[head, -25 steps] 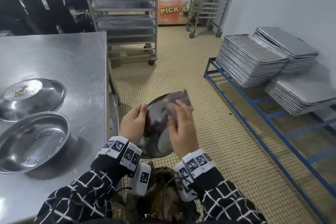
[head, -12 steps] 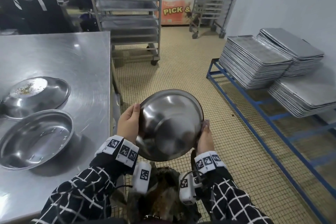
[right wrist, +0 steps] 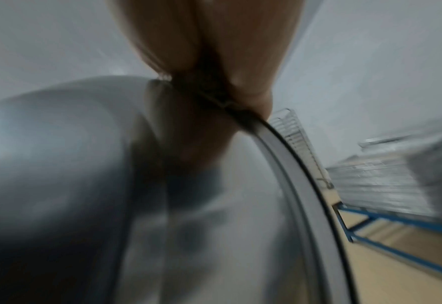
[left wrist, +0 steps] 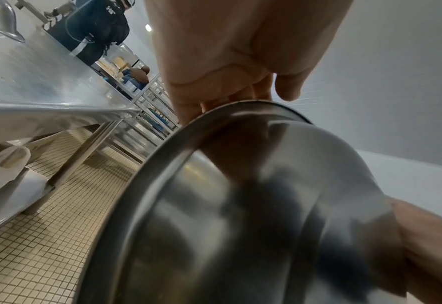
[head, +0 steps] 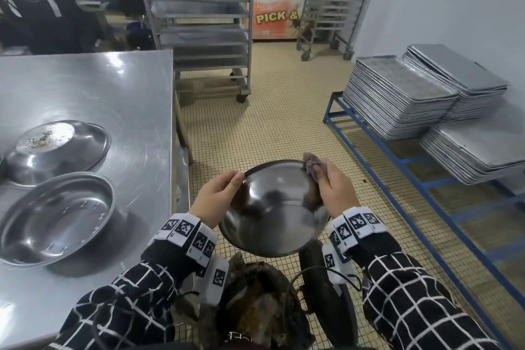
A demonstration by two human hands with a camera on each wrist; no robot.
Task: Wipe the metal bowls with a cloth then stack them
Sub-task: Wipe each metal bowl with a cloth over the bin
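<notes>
A person holds a metal bowl in the air over the tiled floor, just beside a steel worktop. The left hand pinches its left rim; the right hand closes its grip on a purple cloth against the right rim. Two more bowls sit on the worktop.

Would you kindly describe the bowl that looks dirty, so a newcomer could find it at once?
Start at the steel table on the left. Two bowls sit near its left edge; take the farther one, beyond the upright bowl. It lies upside down, and its flat base carries brownish specks.
</notes>
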